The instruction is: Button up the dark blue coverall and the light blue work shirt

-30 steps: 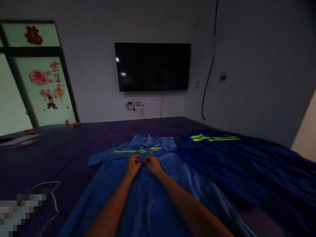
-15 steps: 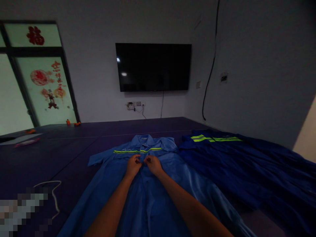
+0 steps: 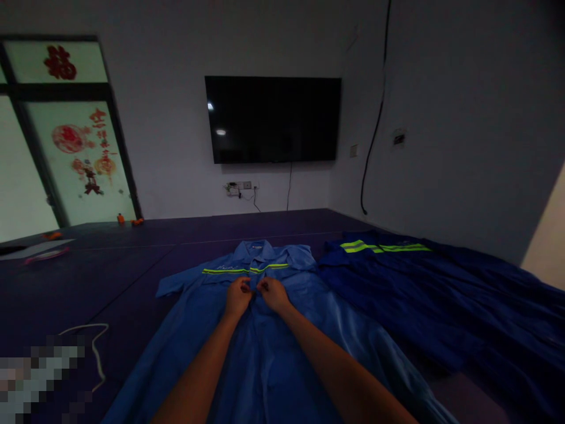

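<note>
A light blue work shirt (image 3: 282, 330) with a collar and a yellow-green stripe across the chest lies spread out, front up, before me. My left hand (image 3: 239, 296) and my right hand (image 3: 272, 293) meet at its front opening, just below the stripe. Both are closed, fingertips pinching the two edges of the front placket. Any button between the fingers is too small and dark to make out.
Right of the shirt lies a dark blue garment (image 3: 424, 300) with bright reflective strips. A white cord (image 3: 97, 350) curves over the purple floor (image 3: 132, 265) at left. Small orange objects (image 3: 137, 222) sit near the glass door (image 3: 75, 159). A television (image 3: 273, 120) hangs ahead.
Hardly anything differs. My hands keep their pinch at the shirt's front, with at most a slight shift of the fingers, and the view has moved a little.
</note>
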A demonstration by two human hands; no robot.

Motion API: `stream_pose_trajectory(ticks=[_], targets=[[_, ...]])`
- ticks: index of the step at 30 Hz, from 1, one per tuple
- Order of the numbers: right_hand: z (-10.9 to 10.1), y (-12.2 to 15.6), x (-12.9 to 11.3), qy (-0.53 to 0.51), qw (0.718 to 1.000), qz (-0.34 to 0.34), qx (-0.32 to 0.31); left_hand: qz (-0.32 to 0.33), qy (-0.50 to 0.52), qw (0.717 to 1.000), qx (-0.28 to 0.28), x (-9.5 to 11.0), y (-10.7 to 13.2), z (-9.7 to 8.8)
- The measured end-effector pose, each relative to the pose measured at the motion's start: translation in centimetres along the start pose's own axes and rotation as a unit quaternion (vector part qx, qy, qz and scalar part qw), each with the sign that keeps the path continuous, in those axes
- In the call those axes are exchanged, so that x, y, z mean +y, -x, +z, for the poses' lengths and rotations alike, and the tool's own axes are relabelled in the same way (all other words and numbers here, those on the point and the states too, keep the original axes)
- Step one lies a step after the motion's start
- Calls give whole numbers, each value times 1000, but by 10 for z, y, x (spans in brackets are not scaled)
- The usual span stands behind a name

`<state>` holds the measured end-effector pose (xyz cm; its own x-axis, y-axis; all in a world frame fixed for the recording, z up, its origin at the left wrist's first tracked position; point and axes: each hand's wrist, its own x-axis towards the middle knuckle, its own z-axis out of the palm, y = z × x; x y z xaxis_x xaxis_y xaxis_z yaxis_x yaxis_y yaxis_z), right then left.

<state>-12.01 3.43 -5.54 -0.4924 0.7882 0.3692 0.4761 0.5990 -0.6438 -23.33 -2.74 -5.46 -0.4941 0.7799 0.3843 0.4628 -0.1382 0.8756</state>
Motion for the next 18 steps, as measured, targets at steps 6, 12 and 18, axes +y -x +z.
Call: stream_pose_trajectory(ticks=[6,12,18], targets=[[-1,1,-1,-1,1000,2,2,31,-21,999,3,0,1,0],[-1,0,0,-32,999,4,1,31,-13,999,-7,-2,1,0],[1,1,0,-42,999,-18,5,39,-41,998,-5,-3,0,0]])
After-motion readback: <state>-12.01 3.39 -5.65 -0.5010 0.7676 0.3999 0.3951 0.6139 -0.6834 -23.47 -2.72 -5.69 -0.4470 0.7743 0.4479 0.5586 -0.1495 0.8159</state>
